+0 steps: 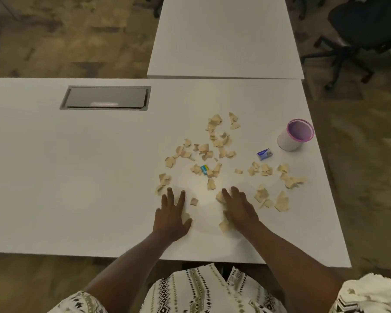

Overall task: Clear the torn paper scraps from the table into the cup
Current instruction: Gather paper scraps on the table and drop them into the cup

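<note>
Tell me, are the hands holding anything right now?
Nothing is held. The left hand lies flat on the white table; the right hand rests flat on some tan torn paper scraps.

Dozens of paper scraps (204, 148), one cup (289, 141), two packets (264, 154)

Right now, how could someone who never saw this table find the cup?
Look at the big white table and follow its right edge. Past the tan paper scraps stands the cup, upright. It alone is round, white with a pink rim.
</note>
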### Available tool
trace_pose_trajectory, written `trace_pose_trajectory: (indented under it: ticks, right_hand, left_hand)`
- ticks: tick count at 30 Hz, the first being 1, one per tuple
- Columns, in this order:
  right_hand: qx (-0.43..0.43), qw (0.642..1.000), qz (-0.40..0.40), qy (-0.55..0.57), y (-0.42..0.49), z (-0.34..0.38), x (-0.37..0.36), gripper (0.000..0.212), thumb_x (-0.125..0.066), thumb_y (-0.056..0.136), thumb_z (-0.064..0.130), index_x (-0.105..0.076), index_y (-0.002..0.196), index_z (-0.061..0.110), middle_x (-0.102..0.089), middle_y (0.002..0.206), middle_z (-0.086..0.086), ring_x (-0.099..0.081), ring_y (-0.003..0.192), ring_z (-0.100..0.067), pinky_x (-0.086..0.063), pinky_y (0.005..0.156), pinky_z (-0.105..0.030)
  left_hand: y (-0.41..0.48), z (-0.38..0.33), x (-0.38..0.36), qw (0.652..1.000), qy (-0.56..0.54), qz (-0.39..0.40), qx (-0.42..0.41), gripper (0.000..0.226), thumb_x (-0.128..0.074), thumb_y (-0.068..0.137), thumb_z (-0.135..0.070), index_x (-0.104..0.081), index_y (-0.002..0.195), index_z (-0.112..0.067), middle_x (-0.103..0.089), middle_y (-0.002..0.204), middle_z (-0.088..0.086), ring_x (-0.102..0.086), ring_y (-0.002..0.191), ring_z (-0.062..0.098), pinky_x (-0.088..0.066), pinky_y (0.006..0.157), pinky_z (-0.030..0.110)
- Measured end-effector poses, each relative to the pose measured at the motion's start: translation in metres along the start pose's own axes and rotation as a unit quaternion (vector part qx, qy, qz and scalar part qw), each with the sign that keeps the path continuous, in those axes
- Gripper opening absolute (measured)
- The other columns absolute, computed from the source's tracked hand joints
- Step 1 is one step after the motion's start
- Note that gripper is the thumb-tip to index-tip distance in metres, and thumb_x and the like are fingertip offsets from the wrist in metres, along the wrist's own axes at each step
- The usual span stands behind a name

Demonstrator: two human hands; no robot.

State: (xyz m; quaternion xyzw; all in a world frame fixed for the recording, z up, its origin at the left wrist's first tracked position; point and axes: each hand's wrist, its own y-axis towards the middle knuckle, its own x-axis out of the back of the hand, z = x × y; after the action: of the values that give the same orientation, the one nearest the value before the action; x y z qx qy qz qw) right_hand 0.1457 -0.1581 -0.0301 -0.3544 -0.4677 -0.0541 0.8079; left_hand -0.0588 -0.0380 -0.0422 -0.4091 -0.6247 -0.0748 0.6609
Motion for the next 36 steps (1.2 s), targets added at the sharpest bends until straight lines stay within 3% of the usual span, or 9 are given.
trace_pose_trajectory:
  ticks: [4,10,12,16,20,27,30,33,36]
  right_hand:
    - [0.019,0.999,-0.039,0.001,0.009,0.009,-0.013,0.046,-0.043,0.098,0.013,-0.036,0.142,0.021,-0.038,0.137,-0.009,-0.043,0.119,-0.03,-0.051,0.085,-0.044]
    - [0.074,0.991,-0.094,-0.055,0.029,0.015,-0.01,0.047,-0.059,0.091,0.024,-0.047,0.136,0.018,-0.04,0.14,-0.007,-0.045,0.119,-0.029,-0.054,0.078,-0.039]
    - [0.094,0.989,-0.093,-0.062,0.035,0.018,-0.007,0.056,-0.062,0.088,0.03,-0.044,0.14,0.02,-0.035,0.148,-0.01,-0.04,0.129,-0.031,-0.053,0.088,-0.041]
    - [0.112,0.992,-0.016,-0.051,0.046,0.024,-0.005,0.077,-0.06,0.089,0.03,-0.018,0.154,0.032,-0.005,0.165,-0.006,-0.005,0.151,-0.033,-0.039,0.109,-0.047]
    - [0.111,0.992,0.018,-0.057,0.048,0.031,-0.01,0.079,-0.055,0.091,0.027,-0.01,0.156,0.033,0.004,0.166,-0.002,0.003,0.152,-0.028,-0.031,0.114,-0.044]
    - [0.142,0.988,0.013,-0.057,0.041,0.064,-0.023,0.062,-0.053,0.092,0.026,-0.029,0.149,0.018,-0.016,0.16,-0.01,-0.015,0.148,-0.031,-0.043,0.105,-0.047]
    - [0.177,0.981,-0.046,-0.064,0.038,0.077,-0.028,0.058,-0.056,0.09,0.03,-0.039,0.143,0.018,-0.028,0.154,-0.012,-0.027,0.143,-0.033,-0.046,0.101,-0.046]
    - [0.173,0.981,-0.07,-0.058,0.04,0.082,-0.028,0.075,-0.06,0.087,0.042,-0.027,0.152,0.024,-0.013,0.162,-0.015,-0.008,0.15,-0.039,-0.027,0.117,-0.051]
    - [0.176,0.983,-0.011,-0.052,0.045,0.083,-0.028,0.093,-0.063,0.083,0.055,-0.009,0.155,0.033,0.007,0.164,-0.013,0.01,0.15,-0.041,-0.017,0.118,-0.055]
  left_hand:
    - [0.001,-0.002,-0.005,1.0,-0.02,0.005,-0.017,0.08,-0.051,0.094,-0.044,-0.006,0.157,-0.026,-0.007,0.163,0.017,-0.025,0.143,0.036,-0.055,0.089,0.041]
    - [0.015,-0.002,0.001,0.998,-0.029,-0.013,-0.057,0.069,-0.05,0.097,-0.031,-0.014,0.156,-0.022,-0.019,0.16,0.014,-0.029,0.141,0.031,-0.051,0.095,0.039]
    - [0.017,0.001,0.005,0.997,-0.012,-0.031,-0.063,0.071,-0.049,0.096,-0.038,-0.015,0.156,-0.02,-0.019,0.161,0.014,-0.027,0.143,0.032,-0.043,0.106,0.042]
    - [0.019,0.017,0.011,0.998,-0.01,-0.047,-0.03,0.083,-0.044,0.091,-0.053,-0.002,0.158,-0.025,0.003,0.166,0.012,-0.002,0.152,0.035,-0.014,0.12,0.056]
    - [0.038,0.042,0.024,0.998,-0.037,-0.035,-0.026,0.086,-0.048,0.09,-0.051,-0.005,0.158,-0.023,0.011,0.166,0.01,0.006,0.153,0.035,-0.012,0.121,0.057]
    - [0.039,0.068,0.023,0.994,-0.064,0.028,-0.081,0.08,-0.051,0.091,-0.041,-0.015,0.157,-0.011,0.002,0.166,0.01,-0.001,0.154,0.028,-0.014,0.125,0.04]
    - [0.024,0.07,0.016,0.992,-0.051,0.026,-0.114,0.083,-0.052,0.088,-0.045,-0.016,0.157,-0.015,0.0,0.167,0.008,-0.003,0.154,0.027,-0.014,0.124,0.039]
    - [0.01,0.072,0.011,0.99,-0.031,0.026,-0.133,0.089,-0.053,0.082,-0.047,-0.013,0.157,-0.022,0.003,0.167,0.007,0.001,0.154,0.029,-0.016,0.124,0.045]
    - [0.003,0.073,0.009,0.989,-0.018,0.041,-0.141,0.09,-0.056,0.082,-0.036,-0.008,0.158,-0.024,0.009,0.166,0.008,0.006,0.153,0.032,-0.018,0.123,0.046]
